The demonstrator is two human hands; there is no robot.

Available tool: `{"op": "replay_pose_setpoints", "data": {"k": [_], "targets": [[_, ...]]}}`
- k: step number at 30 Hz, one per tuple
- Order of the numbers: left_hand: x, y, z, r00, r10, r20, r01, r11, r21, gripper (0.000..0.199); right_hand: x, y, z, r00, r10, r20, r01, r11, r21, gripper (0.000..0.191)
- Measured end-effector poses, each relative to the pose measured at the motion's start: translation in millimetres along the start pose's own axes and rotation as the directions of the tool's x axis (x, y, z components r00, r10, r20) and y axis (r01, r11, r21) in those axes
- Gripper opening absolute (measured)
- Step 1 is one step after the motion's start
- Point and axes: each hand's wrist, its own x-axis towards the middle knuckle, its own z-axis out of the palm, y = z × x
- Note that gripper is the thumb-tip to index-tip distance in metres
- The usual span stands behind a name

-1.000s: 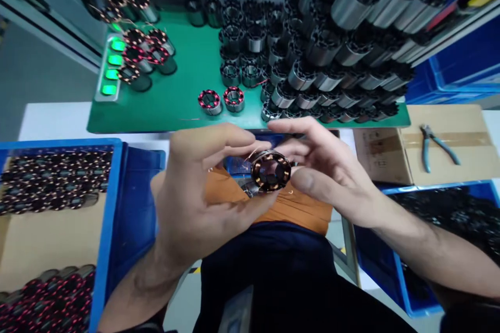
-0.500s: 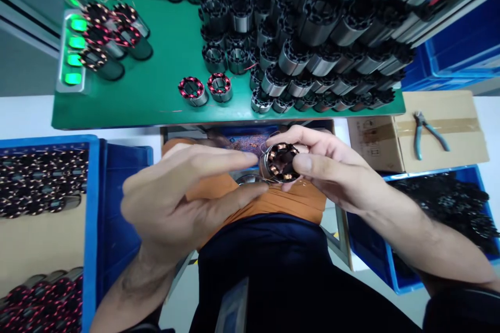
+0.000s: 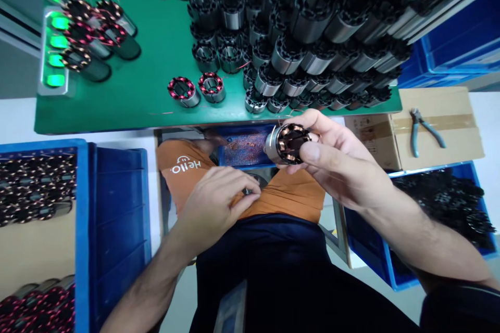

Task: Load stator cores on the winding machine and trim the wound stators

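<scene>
My right hand (image 3: 344, 158) is wrapped round a stator with copper windings (image 3: 287, 144), its thumb on the wound end and a loose wire end showing at the rim. Lower and to the left, my left hand (image 3: 222, 197) is curled above the orange-clad lap (image 3: 289, 192), thumb and fingers pressed together. A small dark thing shows between them, too small to name. Two stators with pink windings (image 3: 183, 91) stand near the green bench's (image 3: 128, 109) front edge, beyond my hands.
Rows of bare stators (image 3: 289, 54) cover the bench's right part. Wound stators (image 3: 89, 36) lie at the left by green lights. Blue bins (image 3: 81, 239) flank me. Cutting pliers (image 3: 425, 132) lie on a cardboard box (image 3: 461, 140). A blue tray (image 3: 246, 148) sits below the bench.
My left hand has drawn away from the stator, down and to the left, and its fingers have closed. My right hand has lifted the stator slightly. The view has shifted a little.
</scene>
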Motion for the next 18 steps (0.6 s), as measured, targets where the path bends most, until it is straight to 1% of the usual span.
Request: {"op": "replay_pose_setpoints", "data": {"k": [1,3,5,7,8,9,11,12,14,16,18], "targets": [[1.3,-0.1,-2.1,0.999,-0.015,-0.041,0.013,0.999,-0.051,0.012,-0.9,0.1,0.3,1.0,-0.001,-0.006,0.001,1.0,-0.026,0.038],[5.2,4.3,-10.2,0.979,-0.044,-0.199,0.019,0.992,-0.126,0.009,-2.2,1.4,1.8,1.0,-0.008,-0.016,0.007,0.997,-0.08,0.046],[10.5,13.7,-18.3,0.932,-0.072,-0.355,0.014,0.986,-0.165,0.026,-2.0,4.7,5.1,1.0,-0.017,-0.025,0.014,0.993,-0.116,0.055],[17.3,24.8,-21.6,0.9,-0.07,-0.429,-0.023,0.978,-0.208,0.038,-0.2,9.4,9.9,0.999,-0.027,-0.024,0.024,0.992,-0.127,0.062],[20.8,29.8,-21.1,0.892,-0.06,-0.447,-0.051,0.972,-0.231,0.04,1.0,12.1,12.6,0.999,-0.03,-0.02,0.027,0.991,-0.128,0.064],[24.0,33.7,-19.2,0.884,-0.044,-0.465,-0.082,0.965,-0.248,0.037,2.1,14.9,15.2,0.999,-0.032,-0.018,0.029,0.992,-0.125,0.066],[27.9,37.3,-13.0,0.867,-0.031,-0.497,-0.114,0.959,-0.259,0.025,3.3,20.9,19.2,0.999,-0.03,-0.021,0.028,0.994,-0.106,0.066],[28.0,36.5,-9.1,0.862,-0.039,-0.506,-0.109,0.959,-0.26,0.017,3.1,24.1,20.0,0.999,-0.031,-0.022,0.029,0.996,-0.086,0.065],[24.8,30.0,-1.1,0.872,-0.093,-0.482,-0.058,0.956,-0.289,0.006,1.1,31.1,18.6,0.999,-0.037,-0.013,0.036,0.999,-0.034,0.062],[19.7,18.8,6.3,0.892,-0.162,-0.423,0.003,0.936,-0.353,0.003,-2.9,37.8,13.8,0.999,-0.042,0.01,0.042,0.999,0.011,0.061],[16.2,7.2,11.0,0.897,-0.221,-0.383,0.035,0.899,-0.436,0.005,-7.7,42.2,8.2,0.999,-0.029,0.036,0.028,0.999,0.028,0.062]]}}
